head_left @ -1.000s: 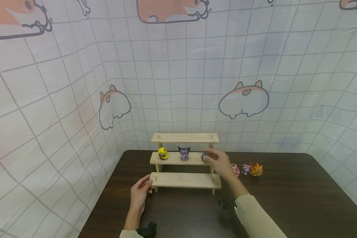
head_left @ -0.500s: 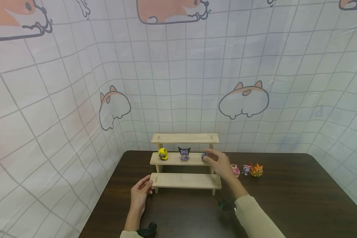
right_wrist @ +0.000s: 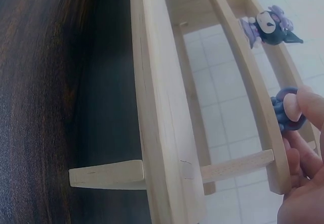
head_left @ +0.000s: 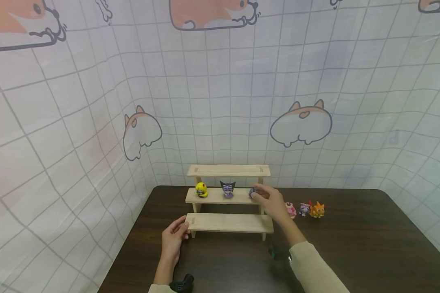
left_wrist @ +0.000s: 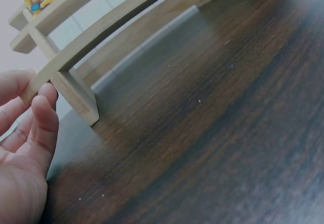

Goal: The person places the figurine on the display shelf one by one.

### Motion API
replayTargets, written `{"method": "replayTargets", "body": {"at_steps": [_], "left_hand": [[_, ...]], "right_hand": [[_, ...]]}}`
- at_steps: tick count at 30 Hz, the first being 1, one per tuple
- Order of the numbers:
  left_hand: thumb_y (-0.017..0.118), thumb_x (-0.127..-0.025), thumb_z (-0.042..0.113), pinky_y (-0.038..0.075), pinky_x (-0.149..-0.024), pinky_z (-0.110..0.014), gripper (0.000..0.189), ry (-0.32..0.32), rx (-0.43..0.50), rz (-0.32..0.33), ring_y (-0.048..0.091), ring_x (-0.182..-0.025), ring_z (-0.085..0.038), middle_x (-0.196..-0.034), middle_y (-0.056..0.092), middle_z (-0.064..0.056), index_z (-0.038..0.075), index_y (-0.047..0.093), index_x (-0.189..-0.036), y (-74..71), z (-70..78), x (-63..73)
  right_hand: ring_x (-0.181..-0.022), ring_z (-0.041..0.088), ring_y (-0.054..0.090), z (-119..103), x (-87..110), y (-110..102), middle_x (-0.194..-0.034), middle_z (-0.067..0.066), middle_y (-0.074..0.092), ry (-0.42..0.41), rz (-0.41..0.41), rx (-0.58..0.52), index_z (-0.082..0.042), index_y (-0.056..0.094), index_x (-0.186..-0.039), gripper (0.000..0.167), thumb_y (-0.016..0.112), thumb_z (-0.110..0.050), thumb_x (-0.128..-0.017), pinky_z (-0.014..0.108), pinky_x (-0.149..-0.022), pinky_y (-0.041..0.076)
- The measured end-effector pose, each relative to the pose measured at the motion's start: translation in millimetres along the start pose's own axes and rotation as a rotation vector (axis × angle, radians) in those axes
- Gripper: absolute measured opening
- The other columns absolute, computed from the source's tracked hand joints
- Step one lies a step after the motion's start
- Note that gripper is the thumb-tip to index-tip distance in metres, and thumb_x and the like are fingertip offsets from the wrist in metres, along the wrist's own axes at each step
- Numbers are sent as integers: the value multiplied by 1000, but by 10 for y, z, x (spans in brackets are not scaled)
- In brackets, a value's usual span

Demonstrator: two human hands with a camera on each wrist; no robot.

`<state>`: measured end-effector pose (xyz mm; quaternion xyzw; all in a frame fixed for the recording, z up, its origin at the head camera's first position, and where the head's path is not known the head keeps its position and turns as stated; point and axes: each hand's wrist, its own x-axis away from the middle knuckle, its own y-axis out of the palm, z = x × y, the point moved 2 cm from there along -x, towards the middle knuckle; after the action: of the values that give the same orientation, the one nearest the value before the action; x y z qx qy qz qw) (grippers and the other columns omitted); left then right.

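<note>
A three-tier light wooden display stand (head_left: pixel 229 222) is on the dark table. My left hand (head_left: pixel 172 242) grips the left end of its lowest shelf, thumb on top and fingertips underneath, as the left wrist view shows. At the right end of the middle shelf, my right hand (head_left: pixel 274 202) pinches a small blue-grey figurine (right_wrist: pixel 281 107) between thumb and fingers; the hand hides part of it. The figurine's base is right at the shelf. Along that same shelf stand a yellow-haired figurine (head_left: pixel 201 190) at the left and a black-and-purple figurine (head_left: pixel 227 189) in the middle.
Right of the stand, a pink figurine (head_left: pixel 291 210), a purple-and-pink figurine (head_left: pixel 304 209) and an orange figurine (head_left: pixel 317 209) stand on the dark table (head_left: pixel 366 240). A white gridded curtain (head_left: pixel 220 122) with dog drawings hangs behind and at the sides.
</note>
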<state>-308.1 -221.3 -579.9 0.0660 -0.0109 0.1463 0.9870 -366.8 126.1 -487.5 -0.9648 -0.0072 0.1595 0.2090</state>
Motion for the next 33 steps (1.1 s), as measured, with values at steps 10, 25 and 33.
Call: {"method": "replayTargets", "body": {"at_steps": [10,25,33], "left_hand": [[71,-98,14,56,-62,-21,39,1,-9,9,67,-74,-9,-91,73,3,1,65,-134,-4,-28,-29],[71,-97,13,56,-61,-22,38,-10,-4,16,67,-74,-9,-93,73,2,2,66,-133,-5,-33,-22],[70,-98,12,56,-61,-21,37,-7,-6,14,67,-73,-9,-93,73,3,2,66,-133,-7,-12,-21]], "right_hand": [[-114,34,66,33,2,12,-126,16,69,-22,-2,-5,-11,67,-134,39,72,-23,-97,51,-101,54],[-118,31,65,100,85,-59,-128,14,69,-9,69,-37,-7,64,-134,41,72,-24,-97,48,-105,51],[-115,27,64,143,322,-229,-125,11,69,70,164,-6,-10,67,-125,35,69,-33,-99,43,-102,51]]}}
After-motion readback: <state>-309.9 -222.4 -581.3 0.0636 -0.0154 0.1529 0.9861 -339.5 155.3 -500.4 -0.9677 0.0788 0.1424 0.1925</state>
